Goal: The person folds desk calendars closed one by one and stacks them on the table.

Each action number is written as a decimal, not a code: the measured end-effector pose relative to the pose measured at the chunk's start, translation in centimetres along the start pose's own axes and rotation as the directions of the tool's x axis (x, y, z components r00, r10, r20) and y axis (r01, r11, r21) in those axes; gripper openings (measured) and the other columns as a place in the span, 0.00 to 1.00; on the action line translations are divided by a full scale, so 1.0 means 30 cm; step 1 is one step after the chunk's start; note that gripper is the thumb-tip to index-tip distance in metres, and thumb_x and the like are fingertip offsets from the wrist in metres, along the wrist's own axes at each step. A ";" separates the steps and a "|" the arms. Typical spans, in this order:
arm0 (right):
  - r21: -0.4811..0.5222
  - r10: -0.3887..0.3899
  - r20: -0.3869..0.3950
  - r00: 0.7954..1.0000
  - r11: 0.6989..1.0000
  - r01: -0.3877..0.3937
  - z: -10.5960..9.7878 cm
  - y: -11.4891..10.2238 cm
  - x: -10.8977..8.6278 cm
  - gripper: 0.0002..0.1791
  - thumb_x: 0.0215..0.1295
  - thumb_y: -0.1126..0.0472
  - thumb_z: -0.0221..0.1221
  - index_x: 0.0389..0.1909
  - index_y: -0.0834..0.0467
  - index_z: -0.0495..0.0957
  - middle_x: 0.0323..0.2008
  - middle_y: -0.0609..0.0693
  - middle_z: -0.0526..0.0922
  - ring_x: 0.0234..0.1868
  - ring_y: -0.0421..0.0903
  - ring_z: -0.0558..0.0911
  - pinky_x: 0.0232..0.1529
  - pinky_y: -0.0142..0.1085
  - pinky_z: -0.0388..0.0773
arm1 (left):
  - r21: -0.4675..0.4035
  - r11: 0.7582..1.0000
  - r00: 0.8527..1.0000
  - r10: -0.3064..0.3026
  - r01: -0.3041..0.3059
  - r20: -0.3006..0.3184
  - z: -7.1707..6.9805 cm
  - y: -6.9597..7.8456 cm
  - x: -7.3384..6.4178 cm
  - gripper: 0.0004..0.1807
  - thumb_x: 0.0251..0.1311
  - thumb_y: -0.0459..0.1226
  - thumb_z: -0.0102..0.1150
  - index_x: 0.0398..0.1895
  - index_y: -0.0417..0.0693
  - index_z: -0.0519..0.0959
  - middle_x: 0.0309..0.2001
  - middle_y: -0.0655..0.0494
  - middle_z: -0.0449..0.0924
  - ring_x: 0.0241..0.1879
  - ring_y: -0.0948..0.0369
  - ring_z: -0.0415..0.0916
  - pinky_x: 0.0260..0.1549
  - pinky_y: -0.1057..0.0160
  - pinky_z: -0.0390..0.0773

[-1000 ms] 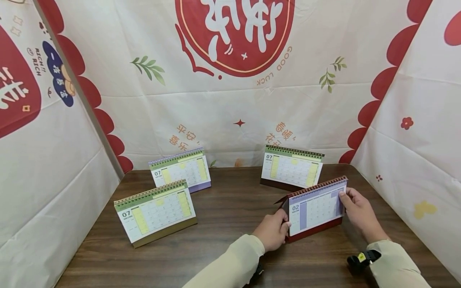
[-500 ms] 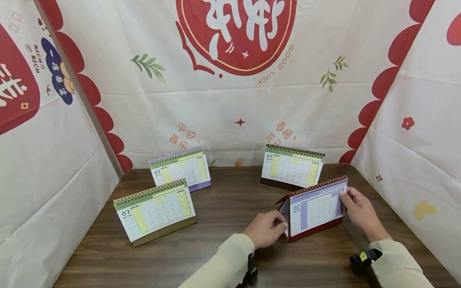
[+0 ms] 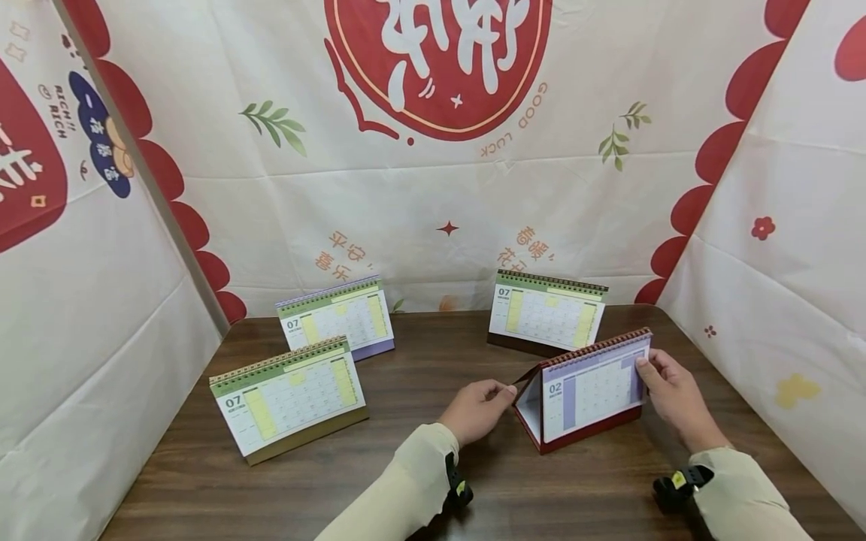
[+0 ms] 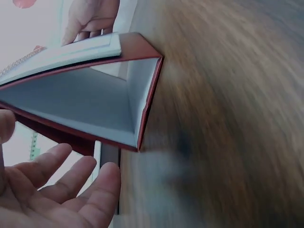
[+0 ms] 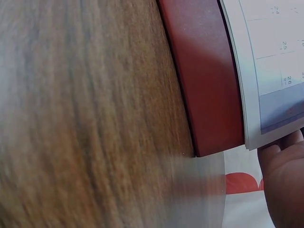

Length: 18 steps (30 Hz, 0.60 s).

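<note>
A desk calendar (image 3: 595, 387) with a red base and a purple-topped "02" page stands tent-like at the right of the table. At its right edge my right hand (image 3: 676, 394) grips it, thumb on the front page and fingers behind. My left hand (image 3: 476, 409) is at the calendar's left end, thumb and forefinger pinching the edge of its dark red back flap (image 3: 528, 376). In the left wrist view the hollow triangular base (image 4: 85, 99) shows from its end, the left hand's other fingers spread below it. The right wrist view shows the red base (image 5: 204, 80) on the wood.
Behind it stands a dark-based calendar (image 3: 546, 309) turned to "07". On the left are a purple-based calendar (image 3: 338, 319) and, nearer, a gold-based calendar (image 3: 291, 402), both on "07". Printed white cloth (image 3: 406, 203) walls in the brown wooden table (image 3: 419, 451) at the back and sides.
My left hand has let go of the calendar's front left edge and moved left and up to its back flap. My right hand and the calendar have stayed in place.
</note>
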State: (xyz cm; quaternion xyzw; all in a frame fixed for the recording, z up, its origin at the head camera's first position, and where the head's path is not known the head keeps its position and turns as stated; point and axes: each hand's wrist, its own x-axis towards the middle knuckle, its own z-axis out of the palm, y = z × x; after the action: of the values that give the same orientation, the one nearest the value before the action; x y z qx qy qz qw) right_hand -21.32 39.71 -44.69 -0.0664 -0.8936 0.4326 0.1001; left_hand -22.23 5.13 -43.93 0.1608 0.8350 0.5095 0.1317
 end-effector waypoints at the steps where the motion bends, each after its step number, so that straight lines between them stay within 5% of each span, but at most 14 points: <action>1: 0.001 0.003 0.000 1.000 1.000 -0.003 0.000 -0.001 0.000 0.33 0.78 0.40 0.38 0.66 0.63 0.64 0.55 0.65 0.72 0.48 0.54 0.70 0.40 0.37 0.73 | -0.012 1.000 1.000 -0.011 0.011 0.005 0.008 0.004 0.001 0.24 0.70 0.60 0.48 0.52 0.58 0.83 0.52 0.62 0.81 0.54 0.58 0.76 0.53 0.50 0.74; 7: 0.017 0.015 -0.004 1.000 1.000 -0.015 0.001 -0.009 -0.006 0.33 0.78 0.40 0.37 0.67 0.64 0.63 0.56 0.66 0.71 0.49 0.56 0.70 0.44 0.46 0.73 | -0.169 0.979 0.993 -0.104 0.112 0.057 0.035 0.030 0.015 0.32 0.69 0.64 0.44 0.62 0.55 0.79 0.56 0.56 0.80 0.51 0.53 0.79 0.54 0.48 0.73; 11: 0.028 0.016 -0.004 1.000 0.999 -0.016 0.003 -0.011 -0.006 0.34 0.78 0.40 0.37 0.67 0.64 0.63 0.56 0.67 0.70 0.50 0.57 0.70 0.45 0.50 0.73 | -0.161 0.980 0.992 -0.111 0.118 0.053 0.052 0.049 0.024 0.33 0.70 0.64 0.41 0.66 0.54 0.75 0.63 0.60 0.75 0.62 0.54 0.72 0.61 0.47 0.67; 18: 0.019 0.006 -0.015 1.000 1.000 -0.005 0.006 -0.010 -0.007 0.32 0.78 0.40 0.37 0.66 0.63 0.64 0.55 0.65 0.72 0.48 0.54 0.71 0.39 0.36 0.73 | -0.147 0.981 0.992 -0.119 0.125 0.048 0.069 0.078 0.034 0.38 0.69 0.67 0.35 0.69 0.56 0.72 0.66 0.63 0.72 0.68 0.57 0.64 0.65 0.48 0.63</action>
State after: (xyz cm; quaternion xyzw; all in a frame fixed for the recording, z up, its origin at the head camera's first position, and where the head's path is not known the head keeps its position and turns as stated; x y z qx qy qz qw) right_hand -21.17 39.34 -44.61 -0.0712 -0.8884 0.4409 0.1064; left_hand -22.04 8.22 -42.81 0.1088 0.8000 0.5584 0.1905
